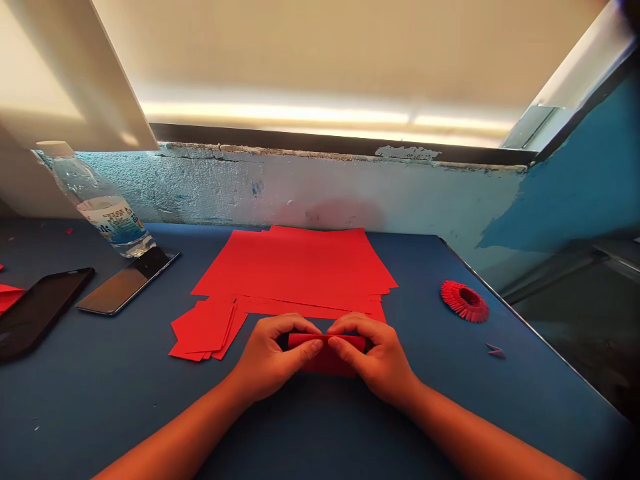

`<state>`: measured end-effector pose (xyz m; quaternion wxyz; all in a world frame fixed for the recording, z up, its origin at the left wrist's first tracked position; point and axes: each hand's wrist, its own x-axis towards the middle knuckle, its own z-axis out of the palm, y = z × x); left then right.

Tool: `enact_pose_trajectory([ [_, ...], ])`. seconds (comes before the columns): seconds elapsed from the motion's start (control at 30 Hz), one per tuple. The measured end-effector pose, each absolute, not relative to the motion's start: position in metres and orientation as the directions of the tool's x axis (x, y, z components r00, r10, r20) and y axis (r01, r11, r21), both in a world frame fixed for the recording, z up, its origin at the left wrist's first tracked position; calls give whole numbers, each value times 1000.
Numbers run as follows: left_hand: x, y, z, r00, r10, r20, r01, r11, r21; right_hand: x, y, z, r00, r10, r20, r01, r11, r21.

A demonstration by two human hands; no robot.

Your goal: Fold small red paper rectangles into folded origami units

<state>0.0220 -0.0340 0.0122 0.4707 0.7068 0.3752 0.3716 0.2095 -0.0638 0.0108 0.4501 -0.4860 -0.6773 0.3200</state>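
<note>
My left hand (273,357) and my right hand (373,357) meet at the middle of the blue table, pinching a folded strip of red paper (327,343) between fingers and thumbs. A looser red flap (327,365) hangs below the fold, partly hidden by my fingers. Just beyond my hands lie large red paper sheets (295,267) in an uneven pile. Smaller cut red rectangles (203,330) sit close to my left hand.
A ring of folded red paper pieces (465,301) and a small red folded piece (496,351) lie to the right, near the table's slanted edge (530,327). Two phones (127,283) (40,313) and a plastic water bottle (103,207) stand at left, before a chipped wall.
</note>
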Motion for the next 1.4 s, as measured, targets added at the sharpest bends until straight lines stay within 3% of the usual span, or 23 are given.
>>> enact_pose_trajectory([
  [0.37, 26, -34, 17, 448, 892, 55, 227, -173, 958, 204, -68, 17, -166, 978, 124, 254, 163, -953],
  [1.0, 28, -34, 18, 452, 892, 6, 263, -139, 955, 207, -64, 15, -159, 986, 52, 227, 87, -970],
  [1.23, 28, -32, 18, 430, 903, 11, 224, -119, 967, 208, -65, 15, -166, 985, 48, 213, 83, -974],
  [1.4, 26, -29, 19, 409, 910, -75, 132, 23, 991, 210, -64, 15, -123, 992, -13, 170, 8, -985],
])
